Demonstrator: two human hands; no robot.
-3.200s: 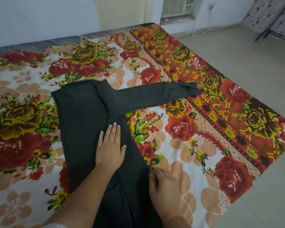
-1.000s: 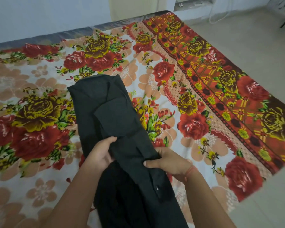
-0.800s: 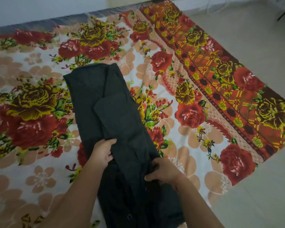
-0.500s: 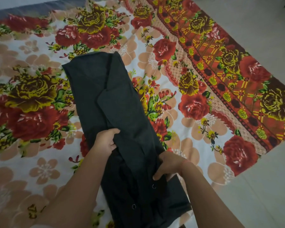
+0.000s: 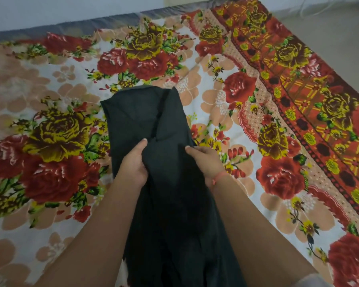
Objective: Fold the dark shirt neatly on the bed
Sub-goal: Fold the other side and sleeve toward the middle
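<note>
Setting: bedroom in a private home.
- Bed (image 5: 226, 96), low and wide, filling most of the view.
- Floral sheet (image 5: 56, 131) spread over it: large red and yellow roses on white and peach, household linen.
- Red patterned border (image 5: 298, 79) running along the sheet's right side.
- Grey mattress edge (image 5: 81, 23) at the far side, set against a plain pale wall (image 5: 50, 9).
- Bare beige floor (image 5: 330, 48) beside the bed.
- Dark shirt (image 5: 145, 112) lying on the sheet, a domestic laundry item.

Dark charcoal shirt (image 5: 145, 119) on red-and-yellow floral bedsheet (image 5: 247, 96).
</note>
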